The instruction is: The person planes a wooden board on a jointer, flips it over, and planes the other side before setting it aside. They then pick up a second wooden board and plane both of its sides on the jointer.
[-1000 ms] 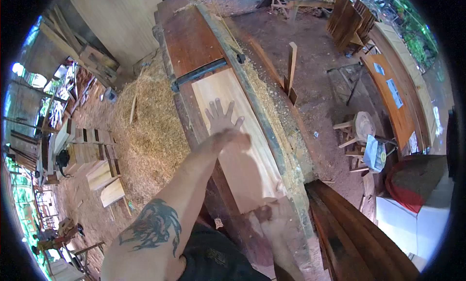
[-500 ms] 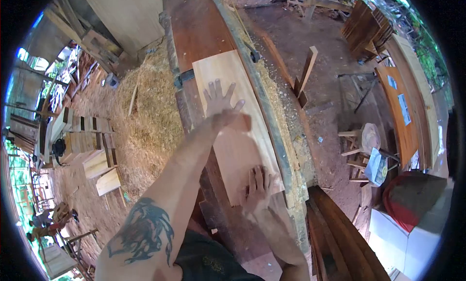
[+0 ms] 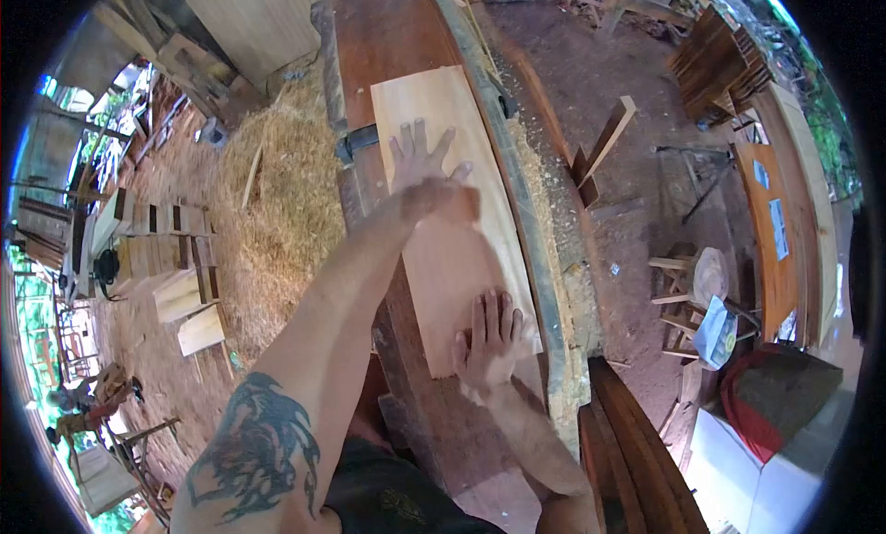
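A pale wooden board [image 3: 454, 119] lies lengthwise on a dark, worn workbench [image 3: 406, 414]. My left hand [image 3: 426, 165] rests palm down on the board's upper half, fingers spread. Closer to me, my right hand [image 3: 492, 342] is flat near the board's near right end, fingers stretched out. Neither hand grips anything. Beyond the board's far end, a reddish-brown plank surface [image 3: 392, 26] covers the bench. A dark metal piece [image 3: 357, 144] sits against the board's left edge, and another dark piece [image 3: 508, 105] is at the bench's right rail.
Wood shavings [image 3: 286, 174] are heaped left of the bench. Cut wooden pieces [image 3: 189, 326] stand further left. Dark planks [image 3: 628, 451] lean at the near right. An upright piece of wood [image 3: 604, 146], a stool [image 3: 709, 274] and an orange-brown panel [image 3: 766, 248] are on the right.
The board has slid away from me along the bench, its far end now further past the dark metal piece. Both hands have moved forward with it, still flat on the wood.
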The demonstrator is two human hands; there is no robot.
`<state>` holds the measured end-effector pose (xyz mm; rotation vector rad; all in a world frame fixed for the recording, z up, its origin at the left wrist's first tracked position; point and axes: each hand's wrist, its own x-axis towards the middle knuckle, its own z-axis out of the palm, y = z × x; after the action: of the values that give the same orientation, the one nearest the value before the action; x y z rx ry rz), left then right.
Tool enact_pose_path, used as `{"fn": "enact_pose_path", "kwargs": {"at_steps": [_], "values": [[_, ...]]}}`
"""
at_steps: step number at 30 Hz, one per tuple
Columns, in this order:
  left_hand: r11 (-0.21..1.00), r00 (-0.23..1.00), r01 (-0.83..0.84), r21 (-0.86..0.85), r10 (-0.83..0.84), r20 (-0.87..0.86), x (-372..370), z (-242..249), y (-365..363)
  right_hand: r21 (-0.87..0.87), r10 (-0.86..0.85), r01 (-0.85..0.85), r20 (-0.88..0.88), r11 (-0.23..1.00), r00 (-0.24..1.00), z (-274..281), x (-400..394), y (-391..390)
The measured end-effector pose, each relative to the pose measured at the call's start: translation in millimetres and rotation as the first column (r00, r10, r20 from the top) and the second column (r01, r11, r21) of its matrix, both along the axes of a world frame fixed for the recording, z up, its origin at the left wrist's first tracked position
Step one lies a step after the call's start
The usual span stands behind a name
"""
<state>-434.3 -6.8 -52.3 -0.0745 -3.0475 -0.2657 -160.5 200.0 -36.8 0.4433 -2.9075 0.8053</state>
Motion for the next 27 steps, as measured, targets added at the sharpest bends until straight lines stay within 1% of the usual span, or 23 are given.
{"fn": "enact_pose_path", "kwargs": {"at_steps": [7, 13, 15, 19, 27], "values": [[0.998, 0.999, -0.021, -0.056, 0.023, 0.036, -36.2, 1.3, -14.2, 0.013, 0.012, -0.012, 0.002, 1.0, 1.0, -7.8, -35.6, -13.7], [0.996, 0.999, -0.021, -0.085, 0.025, 0.043, -65.6, 1.1, -27.0, -0.02, -0.006, 0.004, -0.09, 1.0, 0.996, -15.2, -65.4, -28.8], [0.996, 0.999, -0.024, -0.086, 0.028, 0.044, -76.0, 0.5, -31.5, 0.008, -0.002, 0.002, -0.06, 1.0, 0.998, -16.8, -77.1, -33.5], [0.998, 1.0, -0.013, -0.055, 0.012, -0.016, -100.8, -6.9, -46.1, 0.087, 0.0, 0.005, -0.051, 0.996, 0.999, -12.6, -100.6, -46.0], [0.999, 0.999, -0.009, -0.047, 0.006, -0.052, -154.8, -13.5, -73.4, 0.067, 0.014, -0.011, -0.052, 0.998, 0.999, -12.7, -156.0, -70.4]]}}
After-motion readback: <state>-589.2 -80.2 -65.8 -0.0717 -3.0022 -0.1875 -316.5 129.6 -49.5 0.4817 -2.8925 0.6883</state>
